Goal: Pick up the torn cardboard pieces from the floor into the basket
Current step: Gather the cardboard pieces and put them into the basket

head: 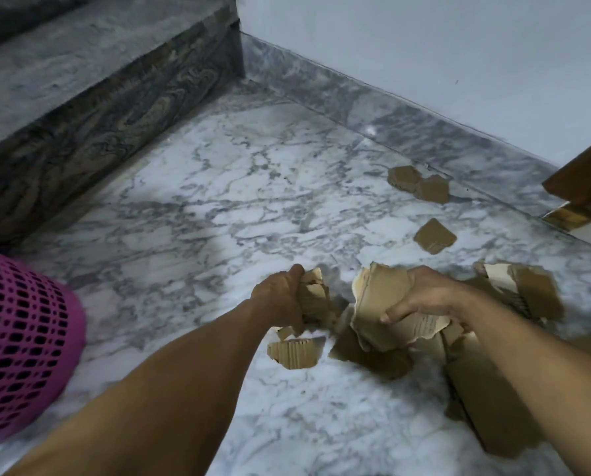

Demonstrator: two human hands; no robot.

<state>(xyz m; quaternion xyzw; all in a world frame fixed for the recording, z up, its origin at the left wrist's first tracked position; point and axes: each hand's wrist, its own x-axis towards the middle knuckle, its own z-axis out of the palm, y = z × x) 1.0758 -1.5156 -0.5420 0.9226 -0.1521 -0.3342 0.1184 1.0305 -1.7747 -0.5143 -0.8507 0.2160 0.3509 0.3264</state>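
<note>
Torn cardboard scraps [313, 297] are gripped in the left hand [280, 293] and a larger piece [383, 304] in the right hand [421, 293], while many pieces [435, 235] are left at centre right and the pink basket [23, 341] waits at lower left.

Pink basket [23, 341] cut off at left edge; cardboard heap [486, 389] partly under right forearm
</note>
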